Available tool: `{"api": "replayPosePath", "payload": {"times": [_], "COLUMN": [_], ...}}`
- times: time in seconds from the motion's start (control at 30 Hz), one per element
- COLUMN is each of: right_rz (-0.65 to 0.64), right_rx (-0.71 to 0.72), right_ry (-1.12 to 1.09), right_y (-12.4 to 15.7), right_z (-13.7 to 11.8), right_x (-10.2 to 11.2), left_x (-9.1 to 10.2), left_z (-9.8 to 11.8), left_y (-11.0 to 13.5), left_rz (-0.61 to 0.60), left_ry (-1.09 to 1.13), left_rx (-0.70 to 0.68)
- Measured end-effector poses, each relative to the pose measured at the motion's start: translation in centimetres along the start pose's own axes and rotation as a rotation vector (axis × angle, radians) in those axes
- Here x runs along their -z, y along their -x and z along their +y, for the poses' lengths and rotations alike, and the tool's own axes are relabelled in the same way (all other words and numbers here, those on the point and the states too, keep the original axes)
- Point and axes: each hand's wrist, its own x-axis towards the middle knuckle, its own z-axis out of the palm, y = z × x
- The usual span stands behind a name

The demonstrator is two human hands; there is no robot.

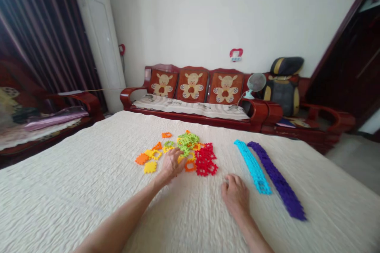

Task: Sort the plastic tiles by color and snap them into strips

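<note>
My left hand (173, 163) reaches into a loose heap of flat plastic interlocking pieces, thumb and fingers apart and touching the heap. Green pieces (188, 140) top the heap just beyond its fingers. Red pieces (205, 160) lie bunched to its right, with an orange frame piece (190, 166) between. A solid yellow piece (150, 167) and a solid orange piece (142, 159) lie to its left. My right hand (236, 194) rests on the cloth, fingers curled under; what they hold, if anything, is hidden. Beside it stretch a light-blue row of pieces (253, 168) and a longer purple row (277, 180).
A cream quilted cloth (74, 189) covers the wide surface. Behind it stands a wooden sofa (190, 116) with bear cushions (192, 86). A small fan (256, 83) and a massage seat pad (282, 97) are at the right. Another wooden armchair (92, 102) stands left.
</note>
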Motion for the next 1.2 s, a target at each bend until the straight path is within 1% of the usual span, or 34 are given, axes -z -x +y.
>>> {"api": "replayPosePath", "payload": {"times": [0.07, 0.17, 0.23, 0.3, 0.4, 0.5, 0.6, 0.8, 0.93, 1.1, 1.2], "right_rz": [-0.024, -0.046, -0.055, -0.082, -0.142, -0.225, -0.261, -0.152, -0.127, -0.160, -0.107], "right_rx": [0.048, 0.109, 0.133, 0.139, 0.210, 0.285, 0.323, 0.328, 0.274, 0.222, 0.193], "right_ry": [-0.048, -0.226, -0.359, -0.451, -0.563, -0.561, -0.496, -0.419, -0.372, -0.361, -0.322], "right_y": [-1.2, -4.6, -7.5, -10.5, -14.3, -16.6, -17.4, -17.3, -17.7, -18.2, -18.2], "right_z": [0.9, 2.1, 2.2, 1.6, 0.2, -0.6, -0.4, 1.3, 2.2, 2.3, 2.4], "right_x": [-0.3, -1.4, -2.5, -3.9, -6.0, -7.5, -8.1, -8.4, -8.8, -9.0, -9.4], "left_x": [-0.4, -1.2, -1.7, -2.2, -3.1, -4.0, -4.5, -4.4, -4.2, -4.0, -3.9], "left_z": [0.0, -1.0, -2.2, -3.4, -4.9, -5.3, -5.1, -4.7, -4.6, -4.3, -4.2], "left_y": [-1.8, -4.3, -5.5, -6.2, -6.3, -6.0, -5.8, -5.9, -5.9, -6.1, -6.2], "left_rz": [-0.053, -0.127, -0.182, -0.212, -0.167, -0.122, -0.088, -0.069, -0.049, -0.052, -0.063], "left_ry": [0.024, 0.069, 0.120, 0.194, 0.296, 0.341, 0.332, 0.302, 0.284, 0.285, 0.279], "left_rx": [0.053, 0.149, 0.146, 0.121, 0.144, 0.157, 0.158, 0.188, 0.189, 0.191, 0.201]}}
